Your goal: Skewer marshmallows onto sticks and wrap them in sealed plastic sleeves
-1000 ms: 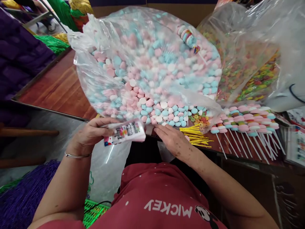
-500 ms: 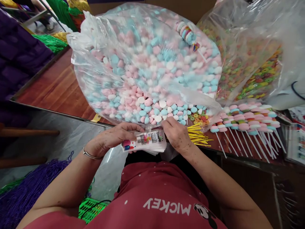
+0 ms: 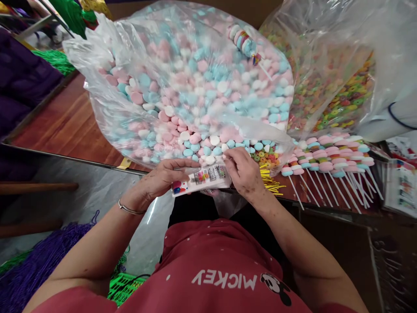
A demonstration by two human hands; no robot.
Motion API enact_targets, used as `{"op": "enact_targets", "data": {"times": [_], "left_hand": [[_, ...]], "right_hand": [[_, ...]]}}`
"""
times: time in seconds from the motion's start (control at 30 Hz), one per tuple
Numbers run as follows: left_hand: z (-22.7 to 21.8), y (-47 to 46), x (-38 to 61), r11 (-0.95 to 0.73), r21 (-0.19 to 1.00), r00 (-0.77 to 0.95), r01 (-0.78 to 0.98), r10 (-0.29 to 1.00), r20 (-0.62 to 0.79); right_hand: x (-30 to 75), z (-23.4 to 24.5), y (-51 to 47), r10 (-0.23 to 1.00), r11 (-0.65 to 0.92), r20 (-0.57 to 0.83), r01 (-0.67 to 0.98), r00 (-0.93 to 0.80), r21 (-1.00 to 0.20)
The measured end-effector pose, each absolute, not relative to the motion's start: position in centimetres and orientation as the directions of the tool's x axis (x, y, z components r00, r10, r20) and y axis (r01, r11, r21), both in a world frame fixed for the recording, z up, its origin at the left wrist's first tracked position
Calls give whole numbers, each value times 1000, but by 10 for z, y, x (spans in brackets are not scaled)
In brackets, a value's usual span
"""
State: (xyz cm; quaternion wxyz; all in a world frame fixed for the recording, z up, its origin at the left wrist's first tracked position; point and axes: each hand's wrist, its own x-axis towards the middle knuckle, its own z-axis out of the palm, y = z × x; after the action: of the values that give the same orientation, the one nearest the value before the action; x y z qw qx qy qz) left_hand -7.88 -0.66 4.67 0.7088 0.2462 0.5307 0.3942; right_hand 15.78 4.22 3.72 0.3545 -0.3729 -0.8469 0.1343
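My left hand (image 3: 159,180) grips a thin stack of printed clear plastic bags (image 3: 202,179), thumb on top and fingers around the left end. At the stack's right end, my right hand (image 3: 244,174) has its fingers curled and pressed together at the bag's edge; its fingertips partly hide what they pinch. Just beyond both hands lie pink, blue and white marshmallows (image 3: 195,148) in the mouth of a big clear sack (image 3: 107,117). Yellow twist ties (image 3: 272,182) lie right of my right hand, beside colourful ring candies (image 3: 265,157).
Several marshmallow skewers on white sticks (image 3: 329,158) are piled at the right. One wrapped skewer (image 3: 243,41) rests on the sack. Behind stands a sack of ring candies (image 3: 342,95). More printed bags (image 3: 404,184) lie far right. A green basket (image 3: 125,287) and purple beads (image 3: 48,261) are below left.
The view has shifted slightly. The bag stack is now flatter and more in line with the table edge. My right hand's fingers have loosened from a fist into a pinch at its right end.
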Motion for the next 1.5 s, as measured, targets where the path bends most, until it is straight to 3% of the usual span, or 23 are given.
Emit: {"op": "enact_targets", "data": {"times": [0.17, 0.27, 0.4, 0.6, 0.83, 1.0, 1.13, 1.27, 1.33, 1.4, 1.5], "left_hand": [[52, -4, -82, 547, 748, 155, -377, 833, -531], [48, -3, -81, 568, 735, 215, -371, 822, -527], [42, -3, -82, 582, 744, 284, -329, 812, -510], [45, -10, -92, 633, 769, 365, -85, 738, -567], [52, -14, -90, 426, 875, 188, 231, 863, -470], [48, -13, -101, 213, 942, 340, 260, 893, -296], [40, -17, -109, 221, 966, 353, 132, 900, -255], [40, -19, -103, 231, 967, 345, 106, 904, -253], [40, -18, -98, 214, 970, 308, 112, 921, -239], [38, -15, -96, 148, 978, 274, 144, 944, -183], [31, -13, -98, -81, 948, 276, 307, 961, -7]], "right_hand": [[162, 43, 11, 512, 840, 764, 412, -393, -352], [158, 33, -1, 447, 858, 757, 468, -477, -211], [156, 18, -7, 457, 817, 690, 571, -561, -76], [163, 15, -14, 329, 900, 668, 436, -668, -8], [162, 11, -1, 386, 900, 599, 429, -702, -77], [166, 13, 11, 569, 822, 492, 432, -659, -372], [170, 19, 18, 695, 675, 334, 417, -637, -609], [169, 30, 23, 783, 494, 141, 468, -606, -733], [168, 33, 24, 792, 460, 97, 485, -603, -744], [168, 32, 25, 779, 520, 158, 485, -607, -703], [168, 25, 22, 655, 745, 373, 477, -657, -466]]}}
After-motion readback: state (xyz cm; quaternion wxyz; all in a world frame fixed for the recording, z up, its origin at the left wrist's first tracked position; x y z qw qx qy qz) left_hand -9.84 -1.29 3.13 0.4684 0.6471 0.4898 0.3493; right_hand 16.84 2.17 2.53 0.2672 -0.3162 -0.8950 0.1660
